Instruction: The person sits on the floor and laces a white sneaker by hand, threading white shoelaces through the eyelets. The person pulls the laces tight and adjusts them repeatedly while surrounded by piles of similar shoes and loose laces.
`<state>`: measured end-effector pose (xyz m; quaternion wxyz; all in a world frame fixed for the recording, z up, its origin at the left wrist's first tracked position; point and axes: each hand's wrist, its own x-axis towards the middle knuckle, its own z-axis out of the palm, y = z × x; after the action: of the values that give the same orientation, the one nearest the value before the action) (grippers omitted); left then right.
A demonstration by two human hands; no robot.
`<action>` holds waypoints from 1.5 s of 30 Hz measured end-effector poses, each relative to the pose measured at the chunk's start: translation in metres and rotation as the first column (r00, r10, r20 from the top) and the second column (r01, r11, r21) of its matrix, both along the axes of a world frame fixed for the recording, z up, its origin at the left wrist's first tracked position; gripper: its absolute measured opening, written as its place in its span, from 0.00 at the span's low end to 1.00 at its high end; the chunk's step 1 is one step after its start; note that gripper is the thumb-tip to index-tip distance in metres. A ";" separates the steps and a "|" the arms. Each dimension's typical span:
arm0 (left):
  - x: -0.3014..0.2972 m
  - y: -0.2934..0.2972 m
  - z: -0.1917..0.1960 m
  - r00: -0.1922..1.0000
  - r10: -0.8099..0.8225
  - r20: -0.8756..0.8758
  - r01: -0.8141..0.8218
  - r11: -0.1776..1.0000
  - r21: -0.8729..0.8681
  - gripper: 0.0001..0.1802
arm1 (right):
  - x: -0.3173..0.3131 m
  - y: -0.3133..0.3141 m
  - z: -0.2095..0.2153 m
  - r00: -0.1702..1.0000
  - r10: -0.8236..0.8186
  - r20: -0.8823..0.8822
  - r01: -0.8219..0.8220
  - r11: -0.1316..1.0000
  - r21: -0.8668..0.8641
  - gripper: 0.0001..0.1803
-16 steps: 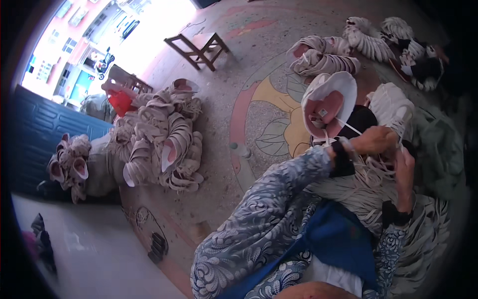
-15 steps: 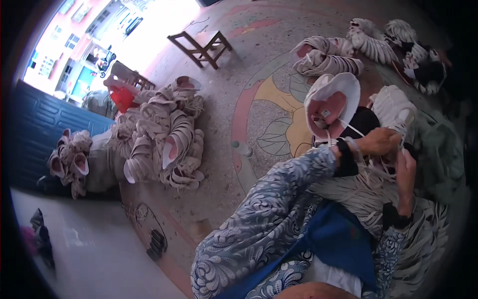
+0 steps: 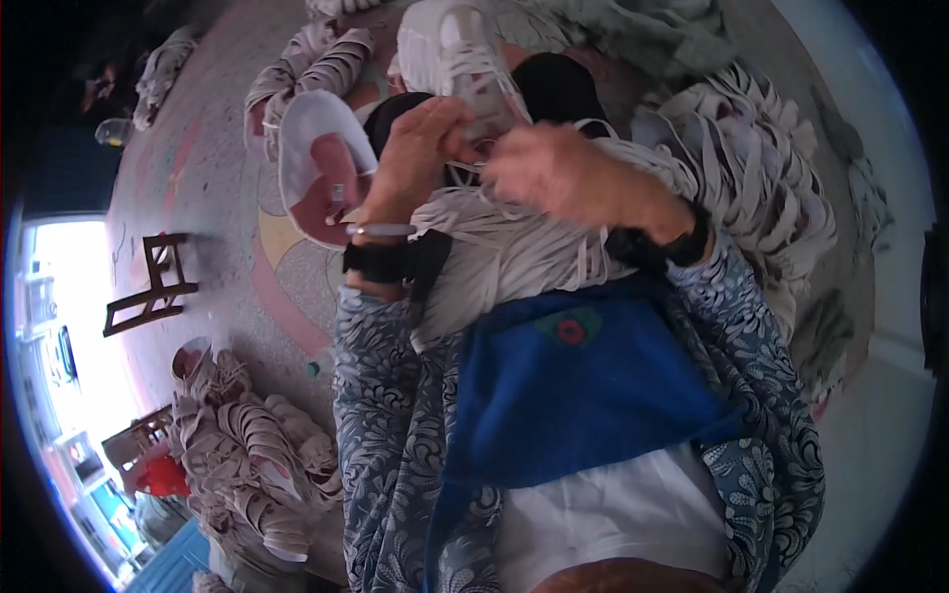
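Straight in front of me a white shoe upper (image 3: 450, 44) lies with its lace-up front toward me, its lower end between my hands. My left hand (image 3: 420, 148) is closed at that end, fingertips pinched on a thin white shoelace. Close beside it, my right hand (image 3: 573, 173) is curled, slightly blurred, with its fingertips together; what they hold is hidden. A second white upper with a pink lining (image 3: 331, 163) rests open left of my left wrist. Under both hands a thick heap of loose off-white laces (image 3: 524, 242) covers my lap.
Stacked shoe uppers lie at my right (image 3: 741, 168), at the far left (image 3: 306, 69) and in a large pile at the lower left (image 3: 257, 445). A wooden chair (image 3: 158, 282) stands on the patterned floor at left. A red container (image 3: 163, 476) is near the lower-left pile.
My view has swung right, so the chair and piles now appear farther left. My hands remain close together at the upper; the right hand now reaches in from the right.
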<state>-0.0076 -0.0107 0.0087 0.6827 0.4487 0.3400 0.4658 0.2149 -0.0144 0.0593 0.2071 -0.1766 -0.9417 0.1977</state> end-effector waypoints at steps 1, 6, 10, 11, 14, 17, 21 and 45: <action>0.002 -0.004 0.005 0.992 -0.035 0.121 0.043 0.997 -0.063 0.12 | 0.009 0.009 0.002 0.994 -0.107 0.022 0.110 0.969 -0.221 0.13; 0.074 -0.024 0.029 0.982 -0.037 -0.183 0.057 0.993 0.108 0.14 | 0.012 0.046 -0.045 0.925 -0.214 -0.313 -0.060 0.732 -0.679 0.22; 0.070 -0.027 0.025 0.957 -0.089 -0.275 0.124 0.986 0.114 0.11 | -0.007 0.040 -0.040 0.873 -0.383 -0.302 -0.362 -0.093 -0.927 0.19; 0.067 -0.029 0.024 0.939 -0.074 -0.337 0.145 0.971 0.189 0.10 | -0.016 0.043 -0.049 0.853 -0.425 -0.303 -0.357 -0.051 -0.933 0.19; 0.049 -0.036 0.032 0.960 -0.066 -0.273 0.092 0.992 0.081 0.11 | -0.011 0.058 -0.058 0.825 -0.485 -0.291 -0.358 -0.048 -0.933 0.17; 0.002 -0.032 0.002 0.997 0.061 -0.053 -0.055 0.992 0.117 0.11 | -0.006 0.061 -0.043 0.779 -0.598 -0.191 -0.254 -0.023 -0.967 0.12; -0.095 -0.030 -0.022 0.875 0.346 0.340 -0.282 0.933 -0.225 0.08 | 0.055 0.104 -0.071 0.800 -0.575 -0.173 -0.148 0.090 -0.985 0.11; -0.328 -0.220 -0.052 0.180 0.796 0.578 -0.878 0.395 -0.271 0.15 | 0.104 0.163 -0.066 0.446 -0.894 -0.042 0.783 0.412 -0.466 0.14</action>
<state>-0.3359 -0.2305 -0.0437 0.3542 0.0439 0.2492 0.9003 0.3186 0.1482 -0.0066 0.3726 -0.6347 -0.6224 0.2663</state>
